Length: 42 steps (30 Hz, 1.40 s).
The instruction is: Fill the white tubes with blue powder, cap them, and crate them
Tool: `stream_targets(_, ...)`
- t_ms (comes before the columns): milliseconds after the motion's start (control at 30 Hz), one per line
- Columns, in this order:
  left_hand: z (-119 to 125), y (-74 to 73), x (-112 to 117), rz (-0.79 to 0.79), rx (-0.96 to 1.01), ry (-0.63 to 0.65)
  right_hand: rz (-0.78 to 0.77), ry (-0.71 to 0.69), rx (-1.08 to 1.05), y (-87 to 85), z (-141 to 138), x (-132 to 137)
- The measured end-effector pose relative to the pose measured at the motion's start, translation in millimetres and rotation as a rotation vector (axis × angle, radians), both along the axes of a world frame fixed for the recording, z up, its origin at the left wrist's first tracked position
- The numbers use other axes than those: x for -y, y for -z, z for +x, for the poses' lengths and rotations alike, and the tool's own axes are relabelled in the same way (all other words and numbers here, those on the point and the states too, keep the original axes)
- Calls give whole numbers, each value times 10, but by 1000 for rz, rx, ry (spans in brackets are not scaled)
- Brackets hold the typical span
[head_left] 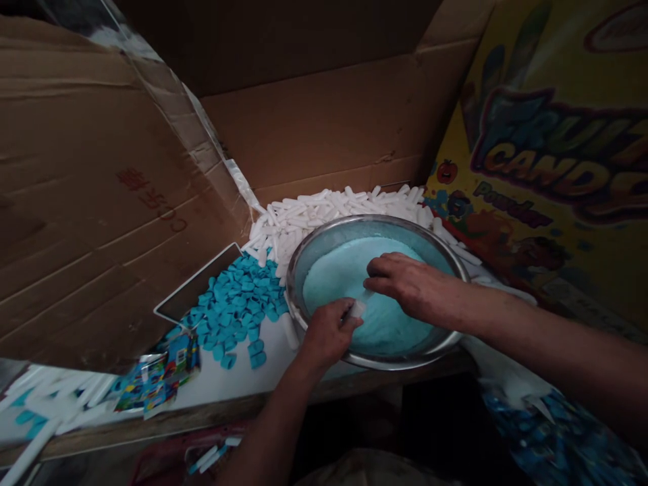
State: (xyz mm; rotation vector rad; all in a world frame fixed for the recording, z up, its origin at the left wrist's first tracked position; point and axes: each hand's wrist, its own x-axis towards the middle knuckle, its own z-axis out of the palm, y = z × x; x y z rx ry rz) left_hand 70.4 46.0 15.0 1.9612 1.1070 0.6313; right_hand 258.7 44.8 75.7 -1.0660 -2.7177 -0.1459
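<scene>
A round metal bowl point(377, 364) holds pale turquoise powder point(349, 260). Over the powder, my left hand point(329, 331) is closed around a short translucent white plastic tube point(357, 309), whose end points toward the other hand. My right hand point(405, 283) reaches in from the right, its fingers curled together just above the powder. Something small and pale shows under those fingertips, too hidden to name. Left of the bowl lies a heap of blue plastic caps point(243, 290). White plastic tubes point(324, 209) are piled behind the bowl.
Cardboard walls point(324, 135) enclose the back and left. On the right stands a yellow printed candy box point(547, 135). Colourful wrappers point(162, 374) and more white tubes point(65, 391) lie at left. A wooden edge point(217, 415) runs along the front. Blue packets point(567, 432) lie lower right.
</scene>
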Motion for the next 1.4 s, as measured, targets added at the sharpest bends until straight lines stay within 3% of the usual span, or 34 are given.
stream_targets(1233, 9, 34, 0, 7, -44, -9, 2, -1, 137, -161, -120, 28)
stream_targets(1400, 12, 36, -11, -40, -81, -45, 7, 124, 34, -51, 62, 3)
